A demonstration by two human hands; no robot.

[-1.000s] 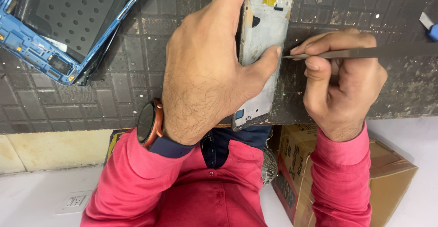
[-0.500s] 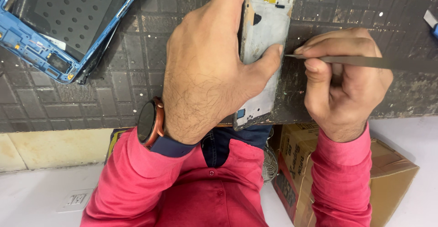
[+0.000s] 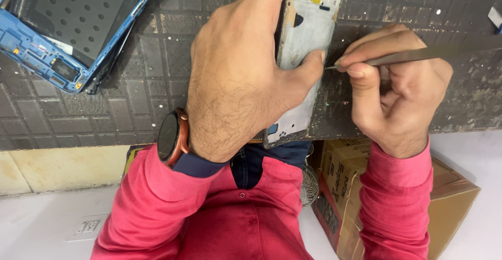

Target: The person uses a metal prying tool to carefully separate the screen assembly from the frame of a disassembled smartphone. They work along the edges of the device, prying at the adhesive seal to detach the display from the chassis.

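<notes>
Left hand [image 3: 235,82] presses the phone frame [image 3: 303,56] flat; right hand [image 3: 397,90] pinches a thin tool [image 3: 418,55] at its right edge, and the tip may slip into the thumb

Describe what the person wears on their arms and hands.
Both arms are in long pink-red sleeves with buttoned cuffs. The left hand and right hand are bare, without gloves. The left wrist carries a round black-faced watch with a copper-coloured rim and a dark blue strap.
</notes>
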